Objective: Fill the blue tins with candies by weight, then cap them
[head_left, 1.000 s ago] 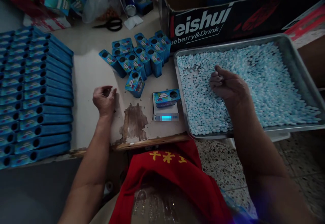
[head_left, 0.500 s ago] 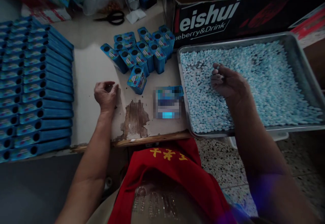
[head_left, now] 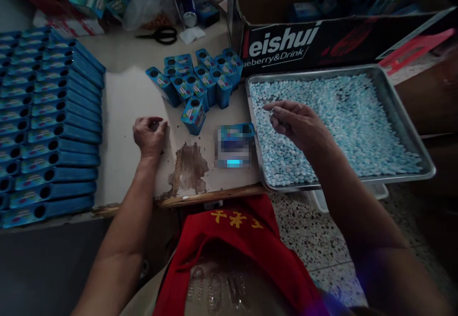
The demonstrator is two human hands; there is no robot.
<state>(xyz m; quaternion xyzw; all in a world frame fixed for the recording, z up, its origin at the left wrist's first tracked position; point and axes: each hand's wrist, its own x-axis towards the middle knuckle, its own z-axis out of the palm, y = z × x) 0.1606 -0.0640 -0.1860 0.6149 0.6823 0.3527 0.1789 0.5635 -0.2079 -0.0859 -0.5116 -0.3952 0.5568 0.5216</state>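
Observation:
My left hand [head_left: 149,135] rests on the table with its fingers loosely curved, a gap between thumb and forefinger, and nothing in it. My right hand [head_left: 295,122] is over the left part of a metal tray [head_left: 417,130] of pale blue and white tablets [head_left: 343,130]. Its thumb and fingers are pinched together; whatever they hold is too small to make out. Between the hands sits a small pixelated device [head_left: 234,156] with a bright cyan strip, a blue box [head_left: 243,130] lying on it. Behind stand several blue boxes [head_left: 193,114] with round dark holes on top.
Rows of blue boxes [head_left: 64,153] are stacked at the left. Scissors [head_left: 162,35], a can [head_left: 187,5] and a plastic bag [head_left: 150,10] lie at the back. A black carton [head_left: 279,44] stands behind the tray. The table's front edge [head_left: 214,194] is wooden.
My right hand has moved left across the tray toward its left rim, fingers still pinched. The view has shifted slightly, showing more of the carton's inside. My left hand has stayed in place.

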